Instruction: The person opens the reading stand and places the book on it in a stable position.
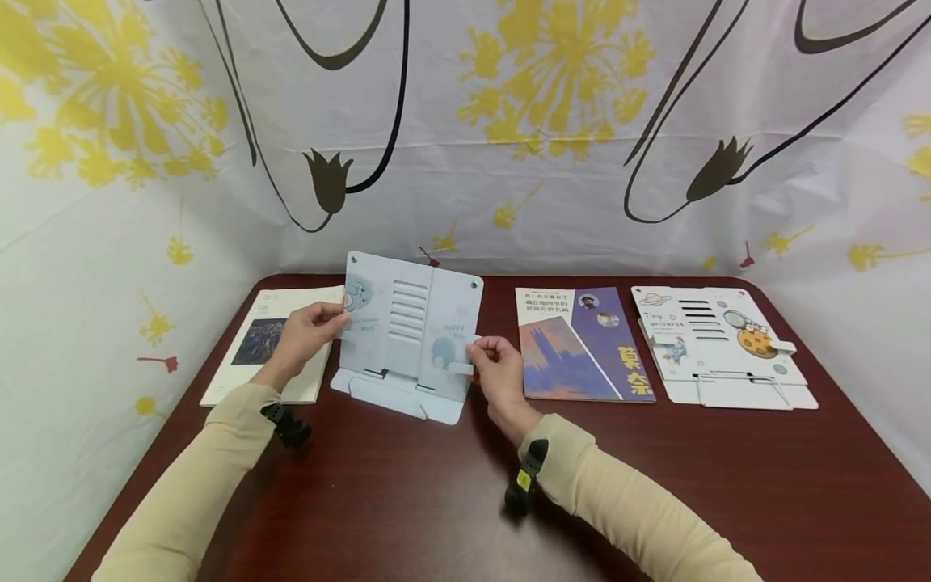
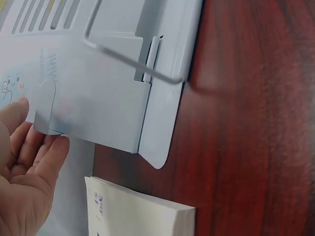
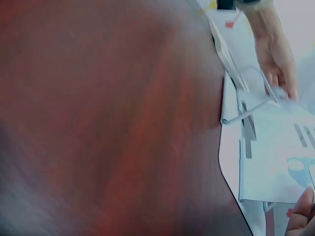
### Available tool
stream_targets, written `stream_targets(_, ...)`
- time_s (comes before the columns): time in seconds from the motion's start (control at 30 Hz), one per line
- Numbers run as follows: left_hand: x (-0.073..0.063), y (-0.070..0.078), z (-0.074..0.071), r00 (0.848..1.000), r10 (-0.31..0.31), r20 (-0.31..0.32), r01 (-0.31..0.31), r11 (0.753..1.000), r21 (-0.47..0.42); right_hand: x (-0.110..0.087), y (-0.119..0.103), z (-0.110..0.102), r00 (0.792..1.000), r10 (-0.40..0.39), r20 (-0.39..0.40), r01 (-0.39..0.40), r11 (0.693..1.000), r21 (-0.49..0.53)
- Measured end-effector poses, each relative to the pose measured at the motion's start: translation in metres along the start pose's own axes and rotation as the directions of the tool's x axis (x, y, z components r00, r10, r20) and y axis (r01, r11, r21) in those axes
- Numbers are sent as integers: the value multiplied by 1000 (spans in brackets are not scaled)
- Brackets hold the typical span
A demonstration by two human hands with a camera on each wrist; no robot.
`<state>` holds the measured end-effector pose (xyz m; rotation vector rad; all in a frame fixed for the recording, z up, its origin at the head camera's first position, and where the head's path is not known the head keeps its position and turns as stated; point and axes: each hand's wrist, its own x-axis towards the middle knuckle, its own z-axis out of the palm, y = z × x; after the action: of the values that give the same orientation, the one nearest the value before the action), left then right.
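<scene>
The stand (image 1: 407, 356) was tilted over the bench (image 1: 407, 501) between the left book (image 1: 269, 343) and right book (image 1: 582, 343), the left hand (image 1: 305, 327) pinching its left edge, the right hand (image 1: 502, 373) its right, its lower ledge (image 1: 396, 398) slanting nearer toward the right.

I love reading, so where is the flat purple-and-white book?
In the head view, the purple-and-white book lies right of centre on the glossy dark-red table, between the right hand and the far-right white slotted stand.
</scene>
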<state>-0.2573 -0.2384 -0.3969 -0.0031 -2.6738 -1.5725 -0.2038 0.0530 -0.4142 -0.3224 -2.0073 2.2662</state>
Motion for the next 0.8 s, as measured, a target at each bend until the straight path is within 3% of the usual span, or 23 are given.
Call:
stream_targets(0.23,0,-4,4,994,-84,-74,78,994,-82,27,-5,0,999,-47,-15,46,996,-81)
stream_targets(0.8,3,-6,6,983,-131,-132,111,983,-146,51,-12,8,1000,-17,-4,16,994,-112)
